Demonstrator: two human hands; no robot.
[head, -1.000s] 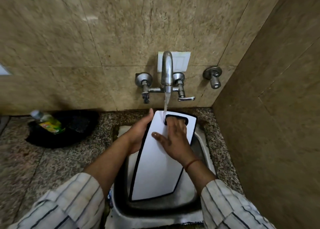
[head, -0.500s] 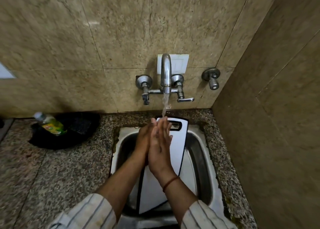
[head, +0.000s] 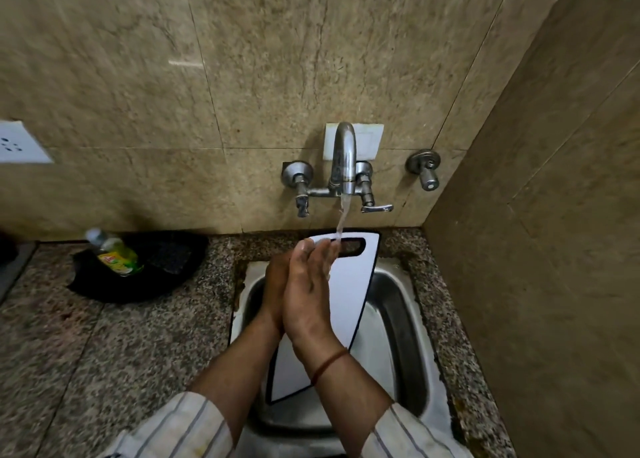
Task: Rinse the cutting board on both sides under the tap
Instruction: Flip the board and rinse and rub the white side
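Note:
A white cutting board (head: 349,284) with a black rim stands tilted in the steel sink (head: 405,319), its handle slot at the top under the tap (head: 344,160). Water (head: 341,222) runs onto the board's top edge and onto my fingertips. My right hand (head: 308,295) lies flat with straight fingers over the board's left part, fingertips at the handle slot. My left hand (head: 273,284) lies close against it on the left, fingers extended, partly hidden. I cannot tell whether the board's left edge sits between the two hands.
A green dish soap bottle (head: 116,253) lies in a black pan (head: 166,267) on the granite counter at the left. The tap's lever handle (head: 377,209) points right; another valve (head: 424,167) sticks out of the wall. A tiled side wall stands close on the right.
The board turned from facing me flat to a narrower, tilted pose. My left hand left the board's left edge and came against my right hand, which moved from the face to the left part.

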